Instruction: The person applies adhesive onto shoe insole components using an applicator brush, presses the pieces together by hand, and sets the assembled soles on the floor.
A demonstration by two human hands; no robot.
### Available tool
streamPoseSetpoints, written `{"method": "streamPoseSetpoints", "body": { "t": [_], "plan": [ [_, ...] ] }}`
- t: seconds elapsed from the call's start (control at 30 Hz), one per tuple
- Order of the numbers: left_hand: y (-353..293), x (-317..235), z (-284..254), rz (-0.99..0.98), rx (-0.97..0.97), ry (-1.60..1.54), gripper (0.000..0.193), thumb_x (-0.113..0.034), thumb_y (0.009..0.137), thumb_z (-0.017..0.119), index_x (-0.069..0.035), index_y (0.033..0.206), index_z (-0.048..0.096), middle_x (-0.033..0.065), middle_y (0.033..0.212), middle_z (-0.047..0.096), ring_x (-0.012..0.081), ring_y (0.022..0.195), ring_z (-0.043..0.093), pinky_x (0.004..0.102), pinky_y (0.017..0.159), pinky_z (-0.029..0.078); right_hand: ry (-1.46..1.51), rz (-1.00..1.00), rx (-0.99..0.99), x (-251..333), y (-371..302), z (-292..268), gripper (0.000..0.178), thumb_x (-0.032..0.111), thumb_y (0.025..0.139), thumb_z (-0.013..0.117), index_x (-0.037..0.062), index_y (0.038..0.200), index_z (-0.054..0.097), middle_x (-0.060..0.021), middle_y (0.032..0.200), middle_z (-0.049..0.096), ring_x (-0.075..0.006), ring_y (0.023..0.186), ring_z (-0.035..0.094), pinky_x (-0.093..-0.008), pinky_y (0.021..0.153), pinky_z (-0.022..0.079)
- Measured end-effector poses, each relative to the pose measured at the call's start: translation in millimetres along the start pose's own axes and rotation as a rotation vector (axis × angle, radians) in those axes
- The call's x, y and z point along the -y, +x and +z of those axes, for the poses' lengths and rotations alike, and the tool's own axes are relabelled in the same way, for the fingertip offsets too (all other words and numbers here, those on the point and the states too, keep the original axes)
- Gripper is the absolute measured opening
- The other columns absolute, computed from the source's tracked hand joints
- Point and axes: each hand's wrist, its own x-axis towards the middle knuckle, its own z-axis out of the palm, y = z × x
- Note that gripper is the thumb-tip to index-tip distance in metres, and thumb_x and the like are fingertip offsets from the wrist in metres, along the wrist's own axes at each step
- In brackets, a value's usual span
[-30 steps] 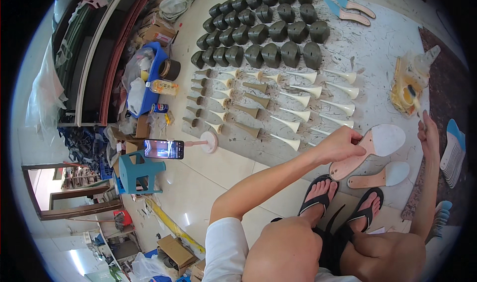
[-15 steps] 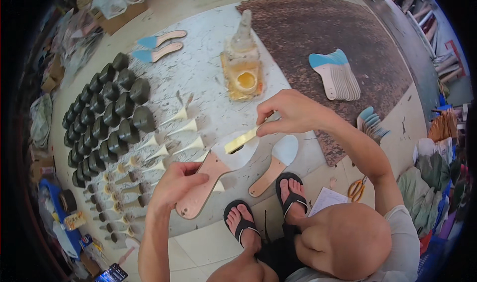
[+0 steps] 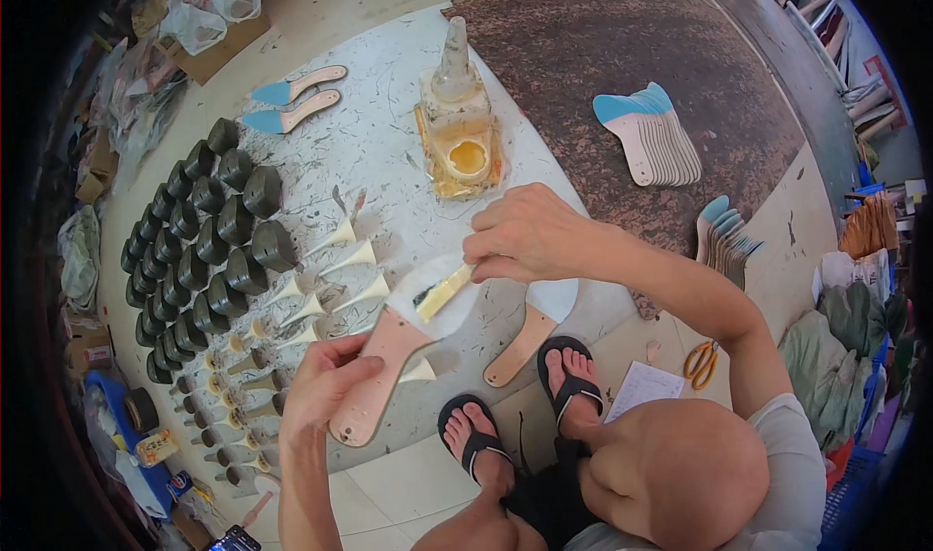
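My left hand (image 3: 326, 381) is closed around the pinkish heel end of a shoe insole (image 3: 381, 357), thumb on top. The insole is held tilted above the pale board, its white forepart pointing away to the right. My right hand (image 3: 530, 232) grips a flat brush (image 3: 443, 294), its head coated in yellowish glue and laid against that white forepart. Most of the brush handle is hidden by the fingers. Another insole (image 3: 525, 343) lies on the board under my right forearm. Beyond my hands stands a glue-stained container (image 3: 455, 104) with an amber-filled round opening.
Rows of dark heel-shaped blocks (image 3: 219, 240) and slender cream heels (image 3: 355, 258) cover the left side. Two blue-tipped insoles (image 3: 309, 110) lie far left. Fanned insole stacks (image 3: 666, 148) sit on the brown sheet at right. Scissors (image 3: 700, 364) and paper (image 3: 643, 392) lie by my feet.
The brush has moved left and down across the insole's white forepart, my right hand with it. My left hand and the insole have shifted slightly left. The whole view has shifted a little.
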Motion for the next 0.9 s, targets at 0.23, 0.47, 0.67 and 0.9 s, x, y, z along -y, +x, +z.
{"method": "streamPoseSetpoints", "body": {
  "t": [0.23, 0.47, 0.67, 0.9],
  "plan": [
    [-0.3, 27.4, 8.2, 0.188, -0.268, -0.136, 0.035, -0.002, 0.083, 0.064, 0.007, 0.116, 0.063, 0.0091, 0.098, 0.069, 0.0096, 0.079, 0.064, 0.0220, 0.070, 0.051, 0.180, 0.121, -0.093, 0.5, -24.8, 3.0, 0.018, 0.029, 0.078, 0.071, 0.0120, 0.078, 0.064, -0.0057, 0.067, 0.060, -0.0268, 0.065, 0.062, -0.0390, 0.056, 0.046],
    [0.2, 30.6, 67.4, 0.310, -0.380, -0.242, 0.034, -0.003, 0.084, 0.063, 0.009, 0.115, 0.062, 0.0097, 0.100, 0.069, 0.0109, 0.083, 0.064, 0.0235, 0.074, 0.050, 0.028, 0.341, -0.595, 5.6, 10.6, 39.7, 0.017, 0.026, 0.079, 0.072, 0.0116, 0.079, 0.063, -0.0057, 0.068, 0.061, -0.0261, 0.058, 0.060, -0.0369, 0.049, 0.044],
    [-11.4, 38.7, 63.3, 0.332, -0.466, -0.345, 0.034, -0.002, 0.085, 0.063, 0.009, 0.117, 0.061, 0.0114, 0.102, 0.068, 0.0123, 0.086, 0.063, 0.0237, 0.077, 0.049, 0.121, 0.182, -0.569, 12.7, -20.2, 38.2, 0.011, 0.019, 0.076, 0.075, 0.0125, 0.080, 0.068, -0.0040, 0.069, 0.061, -0.0215, 0.056, 0.060, -0.0334, 0.050, 0.046],
    [-8.4, 35.3, 69.0, 0.376, -0.481, -0.375, 0.033, -0.004, 0.086, 0.063, 0.009, 0.116, 0.060, 0.0111, 0.098, 0.068, 0.0113, 0.083, 0.063, 0.0229, 0.074, 0.049, 0.167, 0.251, -0.618, 14.4, -18.6, 38.9, 0.013, 0.022, 0.077, 0.075, 0.0123, 0.080, 0.066, -0.0026, 0.070, 0.063, -0.0208, 0.056, 0.061, -0.0334, 0.049, 0.046]
  ]
}}
